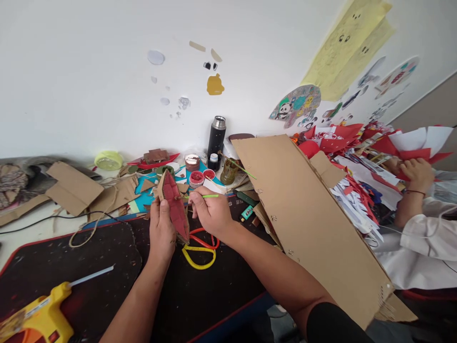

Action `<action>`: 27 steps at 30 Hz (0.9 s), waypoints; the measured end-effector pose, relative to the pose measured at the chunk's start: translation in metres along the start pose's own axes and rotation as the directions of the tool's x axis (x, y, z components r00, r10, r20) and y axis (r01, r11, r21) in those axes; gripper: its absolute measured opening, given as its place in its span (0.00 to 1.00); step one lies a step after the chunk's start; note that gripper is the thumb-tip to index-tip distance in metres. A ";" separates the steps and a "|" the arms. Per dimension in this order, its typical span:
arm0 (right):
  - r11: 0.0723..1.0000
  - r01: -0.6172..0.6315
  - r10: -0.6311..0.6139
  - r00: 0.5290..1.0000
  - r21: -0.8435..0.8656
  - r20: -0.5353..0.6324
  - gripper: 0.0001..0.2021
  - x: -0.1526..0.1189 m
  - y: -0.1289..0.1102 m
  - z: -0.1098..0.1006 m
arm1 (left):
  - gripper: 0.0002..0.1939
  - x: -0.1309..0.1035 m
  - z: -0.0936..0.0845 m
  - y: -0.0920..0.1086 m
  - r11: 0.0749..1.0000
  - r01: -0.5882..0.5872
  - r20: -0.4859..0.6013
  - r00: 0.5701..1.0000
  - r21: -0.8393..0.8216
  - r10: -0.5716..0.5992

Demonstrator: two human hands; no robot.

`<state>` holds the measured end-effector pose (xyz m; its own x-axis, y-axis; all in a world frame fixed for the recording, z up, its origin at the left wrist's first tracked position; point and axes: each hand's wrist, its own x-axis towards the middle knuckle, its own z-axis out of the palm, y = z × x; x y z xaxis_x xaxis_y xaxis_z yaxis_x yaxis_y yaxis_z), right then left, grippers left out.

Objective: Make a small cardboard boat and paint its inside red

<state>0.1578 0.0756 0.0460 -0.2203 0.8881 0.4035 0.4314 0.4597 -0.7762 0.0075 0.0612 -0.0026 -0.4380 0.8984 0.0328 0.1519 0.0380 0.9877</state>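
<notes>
My left hand grips a small boat-shaped cardboard piece, tilted up on its side, its inner face painted dull red. In my right hand is a thin paintbrush with a green handle, its tip end against or very close to the red face. Just under the hands, scissors with yellow and red handles lie on the dark mat. Behind them stand open paint pots, among them a red pot and a brown pot.
A yellow glue gun lies at front left. A large cardboard sheet leans across the right side. Cardboard scraps and twine lie left, a black thermos stands by the wall. Another person's hand handles red and white paper at right.
</notes>
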 end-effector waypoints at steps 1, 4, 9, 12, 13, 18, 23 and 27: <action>1.000 0.003 -0.003 1.000 0.000 -0.003 0.19 0.001 -0.001 0.001 | 0.33 0.000 0.000 0.000 1.000 -0.006 0.010 1.000 -0.001 0.006; 1.000 0.010 -0.010 1.000 -0.012 0.015 0.18 0.001 -0.003 0.002 | 0.33 0.000 0.000 -0.001 1.000 0.014 -0.004 1.000 -0.005 -0.014; 0.996 0.042 -0.039 0.998 -0.083 0.041 0.18 -0.009 -0.002 0.004 | 0.31 0.001 0.000 -0.003 1.000 0.016 -0.004 1.000 -0.026 -0.017; 0.993 0.059 -0.057 0.998 -0.104 0.024 0.19 -0.015 0.000 0.006 | 0.33 0.000 -0.002 -0.003 0.999 0.042 -0.023 0.999 -0.002 -0.042; 0.993 0.062 -0.060 0.998 -0.105 0.025 0.19 -0.017 0.001 0.006 | 0.34 0.000 -0.002 -0.003 0.999 0.050 -0.029 0.998 0.007 -0.050; 0.994 0.045 -0.038 0.996 -0.096 0.082 0.19 -0.021 0.000 0.002 | 0.33 0.001 -0.002 -0.003 0.999 0.034 -0.032 0.999 0.033 -0.033; 0.994 0.060 -0.054 0.996 -0.088 0.068 0.20 -0.012 -0.001 0.001 | 0.33 0.002 0.000 -0.005 0.999 0.048 -0.029 0.998 0.005 -0.048; 0.998 0.040 -0.039 0.998 -0.041 0.045 0.20 0.002 -0.001 0.003 | 0.33 0.001 0.000 -0.004 1.000 0.024 -0.012 1.000 -0.004 -0.025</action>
<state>0.1544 0.0770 0.0457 -0.2761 0.8689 0.4109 0.4573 0.4948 -0.7390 0.0063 0.0620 -0.0065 -0.4520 0.8920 0.0103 0.1377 0.0583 0.9888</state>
